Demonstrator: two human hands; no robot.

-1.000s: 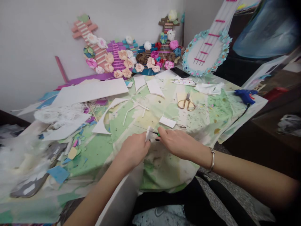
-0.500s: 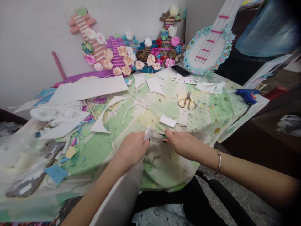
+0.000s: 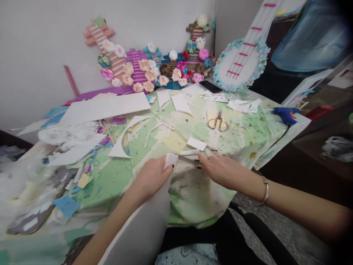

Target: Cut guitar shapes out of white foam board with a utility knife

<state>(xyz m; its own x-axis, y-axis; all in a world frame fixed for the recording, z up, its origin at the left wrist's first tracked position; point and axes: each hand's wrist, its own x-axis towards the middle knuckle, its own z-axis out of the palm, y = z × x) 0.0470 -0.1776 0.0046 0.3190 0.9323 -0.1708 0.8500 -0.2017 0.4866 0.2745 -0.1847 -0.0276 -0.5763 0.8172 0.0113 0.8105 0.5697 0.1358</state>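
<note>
My left hand (image 3: 156, 175) is closed around the narrow end of a large white board (image 3: 143, 224), which runs down beside my lap. In my right hand (image 3: 216, 167) is a craft knife (image 3: 187, 158) with a long thin blade and a bit of green handle showing; the fingers cover most of the handle. Its blade reaches left to the board's end, close to my left thumb. Just beyond the blade is a narrow white strip (image 3: 189, 152). A small white rectangular piece (image 3: 196, 144) lies on the tablecloth behind it.
Gold-handled scissors (image 3: 218, 122) lie on the stained green tablecloth (image 3: 154, 147). A blue glue gun (image 3: 285, 115) is at the right edge. White offcuts (image 3: 180, 103) and scraps cover the left and back. Flower-trimmed paper guitars (image 3: 138, 70) and a banjo-like one (image 3: 239, 64) lean at the back.
A narrow white strip now lies apart from the board's end. My right hand has shifted slightly right with the knife, and the board's end has dropped a little to the left.
</note>
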